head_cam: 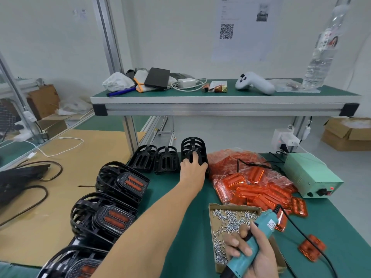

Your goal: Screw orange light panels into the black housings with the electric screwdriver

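Finished units (pixel 112 205): stacked along the left of the bench (pixel 180 227), orange panels already seated in black housings; best left alone.
Empty housings (pixel 154 158): two lay in a row at the back, just left of the one being taken.
Left hand (pixel 192 167): reached out, fingers curled into the upright housing (pixel 193 151); a firm hold on the ribs seemed wise, lifting it straight up so the neighbours stayed put.
Panels (pixel 255 189): heaped in clear bags right of that housing, some loose near the front; one was needed next.
Screws (pixel 230 219): loose in a cardboard tray at the front.
Right hand (pixel 251 253): wrapped round the teal screwdriver (pixel 255 237), tip low and out of view; cord (pixel 305 235) trailing right, likely to snag panels.
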Demonstrator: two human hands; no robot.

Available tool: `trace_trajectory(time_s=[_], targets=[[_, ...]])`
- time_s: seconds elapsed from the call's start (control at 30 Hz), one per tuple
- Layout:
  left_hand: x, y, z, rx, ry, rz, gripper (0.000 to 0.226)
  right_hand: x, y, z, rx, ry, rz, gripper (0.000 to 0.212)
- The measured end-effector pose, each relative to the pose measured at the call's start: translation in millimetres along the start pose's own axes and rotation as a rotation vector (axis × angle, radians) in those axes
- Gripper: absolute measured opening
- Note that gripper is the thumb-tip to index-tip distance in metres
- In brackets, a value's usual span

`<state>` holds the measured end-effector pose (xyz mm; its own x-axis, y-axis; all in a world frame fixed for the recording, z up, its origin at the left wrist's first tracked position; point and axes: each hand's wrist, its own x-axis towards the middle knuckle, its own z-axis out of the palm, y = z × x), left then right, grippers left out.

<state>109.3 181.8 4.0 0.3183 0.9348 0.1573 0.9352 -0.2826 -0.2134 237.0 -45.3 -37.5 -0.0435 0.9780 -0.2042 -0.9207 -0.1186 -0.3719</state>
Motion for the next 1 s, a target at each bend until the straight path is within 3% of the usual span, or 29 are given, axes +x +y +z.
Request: trace_trajectory(time_s=[0.17, 0.27, 0.43, 0.57, 0.73, 0.87, 1.0], targets=[[-11.3, -8.8, -3.7, -0.312, 0.223, -0.08, 0.031, -0.4, -0.2, 2.1, -0.024, 0.018, -0.008, 0.055], [-30.3, -15.5, -12.3, -0.494, 0.39, -0.111, 0.026, 0.6, -0.1, 2.3, -0.045, 0.065, -0.006, 0.04], [-104.2, -23.8, -24.8, -1.045, 0.584, -0.192, 0.025, 1.2, 0.5, 1.0, -0.035, 0.084, -0.023, 0.032], [-184.1, -17.7, -30.8, -1.603, 0.462, -0.432, 0.021, 0.6, 1.6, 0.3, -0.047, 0.075, -0.037, 0.032], [-251.8, -1.9, -12.7, -2.353, 0.158, -0.689, 0.017, -0.8, 1.0, 0.5, -0.077, 0.055, -0.042, 0.03], [-275.0, 14.7, -3.6, -2.458, 0.095, -0.993, 0.011, -2.8, 1.5, -0.2, -0.072, 0.04, -0.038, 0.031], [-280.0, 20.1, -3.0, -2.262, 0.111, -1.198, 0.015, -3.9, 1.0, -0.1, -0.059, 0.037, -0.029, 0.032]])
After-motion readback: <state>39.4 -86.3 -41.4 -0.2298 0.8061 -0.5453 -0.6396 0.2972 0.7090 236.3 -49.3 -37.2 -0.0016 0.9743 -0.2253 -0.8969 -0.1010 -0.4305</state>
